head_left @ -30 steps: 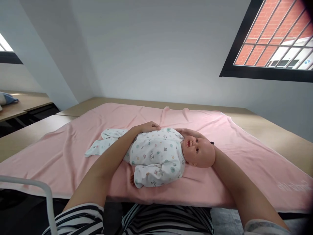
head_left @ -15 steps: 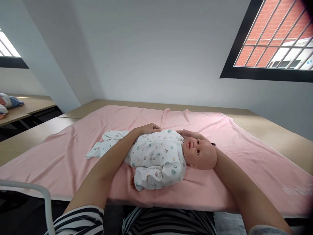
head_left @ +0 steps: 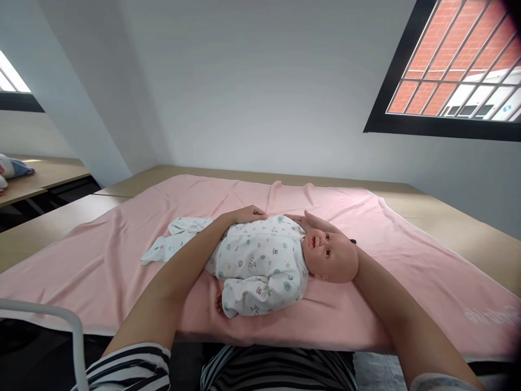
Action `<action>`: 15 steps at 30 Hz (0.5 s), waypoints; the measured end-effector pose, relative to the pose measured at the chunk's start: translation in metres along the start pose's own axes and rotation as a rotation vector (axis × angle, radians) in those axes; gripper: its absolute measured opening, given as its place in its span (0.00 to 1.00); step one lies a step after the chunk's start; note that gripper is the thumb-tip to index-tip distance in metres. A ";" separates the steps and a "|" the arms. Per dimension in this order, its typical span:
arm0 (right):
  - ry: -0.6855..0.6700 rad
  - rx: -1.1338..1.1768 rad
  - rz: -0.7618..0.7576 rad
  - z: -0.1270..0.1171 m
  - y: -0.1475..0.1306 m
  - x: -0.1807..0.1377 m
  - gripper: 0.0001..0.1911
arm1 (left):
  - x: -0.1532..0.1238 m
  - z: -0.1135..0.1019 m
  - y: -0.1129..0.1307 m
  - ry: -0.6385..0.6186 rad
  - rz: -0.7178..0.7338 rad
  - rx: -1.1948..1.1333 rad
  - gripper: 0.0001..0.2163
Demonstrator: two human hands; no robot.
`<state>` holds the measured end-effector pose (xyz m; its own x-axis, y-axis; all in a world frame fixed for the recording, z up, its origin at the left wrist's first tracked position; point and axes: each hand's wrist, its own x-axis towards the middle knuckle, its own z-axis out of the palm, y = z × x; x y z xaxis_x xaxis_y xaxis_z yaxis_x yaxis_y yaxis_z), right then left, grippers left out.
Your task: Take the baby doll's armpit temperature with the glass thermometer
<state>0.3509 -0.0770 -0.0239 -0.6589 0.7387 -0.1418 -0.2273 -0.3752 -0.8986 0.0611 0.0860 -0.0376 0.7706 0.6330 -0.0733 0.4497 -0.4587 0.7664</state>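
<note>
A baby doll point(head_left: 260, 260) in a white printed sleepsuit lies on its back across a pink blanket point(head_left: 134, 228). Its bald head points right and its legs point left. My left hand point(head_left: 253, 213) reaches over the doll's middle to its far side, fingers curled down against the suit; what lies beneath the fingertips is hidden. Behind the doll's head passes my right forearm, and my right hand point(head_left: 310, 220) is at the far shoulder. Its thumb is raised and its fingers stretch toward the suit, partly hidden by the doll.
Wooden table surface point(head_left: 439, 209) shows beyond the blanket. A wall rises behind, with a barred window point(head_left: 456, 65) at upper right. On another table at far left lies a partly visible blue and white item point(head_left: 18, 167). A pale curved rail point(head_left: 49, 309) is at lower left.
My right hand has shifted slightly, its thumb lifting higher and its fingers showing more along the doll's far shoulder. My left hand and the doll stay nearly the same; the view moves slightly.
</note>
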 end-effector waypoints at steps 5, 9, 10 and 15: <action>0.013 0.069 0.049 -0.002 -0.002 0.000 0.27 | -0.002 -0.001 0.001 -0.018 0.000 0.035 0.22; -0.001 0.043 0.039 0.000 -0.004 0.001 0.27 | 0.001 -0.001 -0.001 -0.025 0.013 0.012 0.22; -0.006 0.036 0.051 -0.001 -0.004 0.002 0.26 | 0.002 -0.001 -0.002 -0.026 0.012 0.005 0.22; -0.049 0.026 0.114 -0.015 0.001 0.008 0.26 | 0.002 0.000 -0.003 -0.025 0.011 0.003 0.22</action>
<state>0.3563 -0.0628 -0.0319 -0.7159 0.6623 -0.2209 -0.1670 -0.4696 -0.8669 0.0610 0.0883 -0.0395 0.7863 0.6125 -0.0808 0.4427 -0.4673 0.7653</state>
